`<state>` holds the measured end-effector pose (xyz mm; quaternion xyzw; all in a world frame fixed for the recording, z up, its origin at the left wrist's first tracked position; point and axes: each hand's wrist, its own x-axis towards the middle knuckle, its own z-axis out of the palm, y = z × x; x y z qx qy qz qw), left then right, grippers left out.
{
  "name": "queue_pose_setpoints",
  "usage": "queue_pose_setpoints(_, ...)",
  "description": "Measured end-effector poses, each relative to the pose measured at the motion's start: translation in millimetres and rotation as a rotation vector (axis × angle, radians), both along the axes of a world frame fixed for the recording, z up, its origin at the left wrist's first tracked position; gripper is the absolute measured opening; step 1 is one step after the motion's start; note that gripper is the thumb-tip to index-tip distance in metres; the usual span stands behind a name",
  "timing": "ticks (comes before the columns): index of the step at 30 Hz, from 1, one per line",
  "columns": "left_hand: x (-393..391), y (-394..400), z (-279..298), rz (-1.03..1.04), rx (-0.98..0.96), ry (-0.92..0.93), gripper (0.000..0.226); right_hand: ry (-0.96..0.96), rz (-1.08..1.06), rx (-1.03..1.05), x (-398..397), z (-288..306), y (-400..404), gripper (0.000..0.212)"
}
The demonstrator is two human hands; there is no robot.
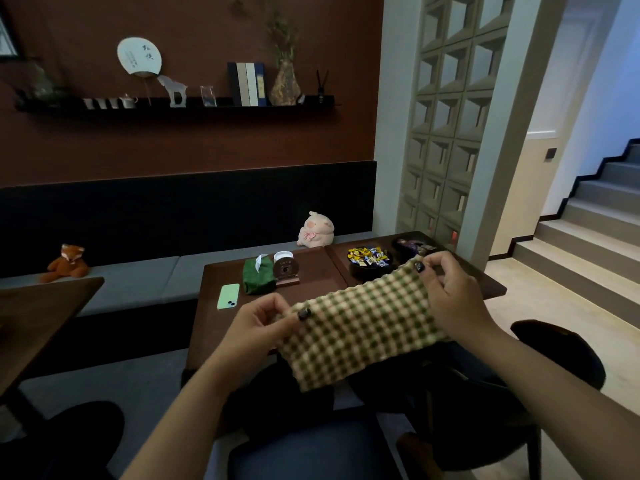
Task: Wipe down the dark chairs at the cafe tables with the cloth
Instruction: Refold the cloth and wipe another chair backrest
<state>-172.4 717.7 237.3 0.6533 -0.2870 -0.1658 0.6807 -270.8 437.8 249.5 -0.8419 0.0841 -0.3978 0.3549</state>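
While both hands pinch the cloth (pixel 360 327) by its top corners, no chair is being touched: left hand (pixel 263 320) grips the near-left corner between thumb and fingers, right hand (pixel 450 292) grips the far-right corner the same way, each grip clenched on fabric. Cloth is a green-and-cream check, stretched flat between the hands, held in the air above the near edge of the bench (pixel 277 285), lower edge hanging free toward the lap. Looks like it's being spread or refolded, so I'd judge the task at prep stage; can't tell from this view whether any chair has been wiped. Dark chairs sit below: one (pixel 561 355) at right just beside the bench, another (pixel 311 448) directly under the arms, a third dark rounded shape (pixel 69 431) at lower left, probably a seat. All appear left to do. On the bench beyond the cloth: phone (pixel 228 296), green tissue pouch (pixel 258 275), candy bowl (pixel 370 262). Plush pig (pixel 317 230) on the wall seat behind.
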Motion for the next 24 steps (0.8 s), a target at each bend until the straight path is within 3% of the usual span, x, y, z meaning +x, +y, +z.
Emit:
queue_pose_setpoints(4,-5.8,-21.8,-14.8,0.312,-0.159,0.192,0.021,0.01,-0.009,0.009,1.0,-14.6,9.4,0.012)
queue_pose_setpoints(6,-6.8,-32.1,-18.3,0.535,-0.138,0.136,0.021,0.013,-0.066,0.04,4.5,-22.8,12.8,0.008)
queue_pose_setpoints(8,-6.6,-36.5,-20.0,0.624,-0.077,0.017,0.024,0.016,-0.132,0.106,9.2,-28.8,13.2,0.007)
queue_pose_setpoints(11,-3.5,-37.0,-19.9,0.57,0.043,-0.081,0.024,0.055,-0.208,0.213,14.8,-34.0,9.0,0.007)
queue_pose_setpoints(14,-2.0,-34.7,-18.6,0.435,0.097,-0.033,0.034,0.082,-0.245,0.222,15.8,-35.0,4.4,0.007)
queue_pose_setpoints(20,-6.2,-42.1,-12.8,0.257,0.039,0.086,0.027,0.063,-0.284,-0.292,6.2,-14.8,10.1,0.009)
queue_pose_setpoints(24,-14.9,-66.8,-14.6,0.218,0.05,0.149,0.016,0.005,-0.178,-0.338,-0.6,0.6,35.4,0.01)
